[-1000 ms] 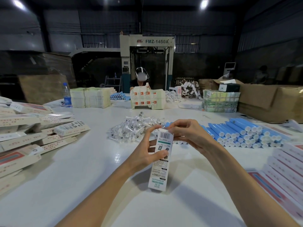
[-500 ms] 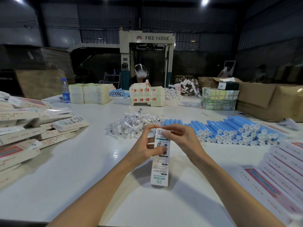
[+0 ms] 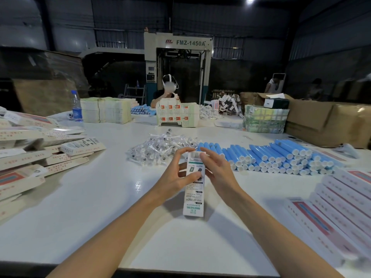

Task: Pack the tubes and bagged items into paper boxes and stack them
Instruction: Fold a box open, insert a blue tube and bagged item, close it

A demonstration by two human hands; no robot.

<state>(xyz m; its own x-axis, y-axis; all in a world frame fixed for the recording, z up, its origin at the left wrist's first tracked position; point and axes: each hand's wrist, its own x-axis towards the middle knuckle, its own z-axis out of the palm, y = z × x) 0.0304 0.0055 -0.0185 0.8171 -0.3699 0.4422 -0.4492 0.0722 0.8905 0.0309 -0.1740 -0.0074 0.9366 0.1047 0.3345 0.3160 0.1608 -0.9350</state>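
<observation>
A tall white paper box (image 3: 194,197) with green print stands upright on the white table (image 3: 100,197) in front of me. My left hand (image 3: 176,177) grips its upper part, thumb across the front face. My right hand (image 3: 216,173) holds the right side near the top, fingertips at the barcoded top flap. Behind the box lies a heap of clear bagged items (image 3: 160,147). To the right of that heap, blue tubes (image 3: 281,159) with white caps lie stacked in rows.
Packed boxes (image 3: 50,153) pile up at the left; flat red-striped box blanks (image 3: 341,207) lie at the right. A water bottle (image 3: 76,106), stacked blanks (image 3: 106,110), cardboard cartons (image 3: 331,123) and another seated person (image 3: 166,93) are across the table.
The box stayed upright in my left hand. My right hand came down from above the top onto the flap and the box's right side. The view tilted slightly down.
</observation>
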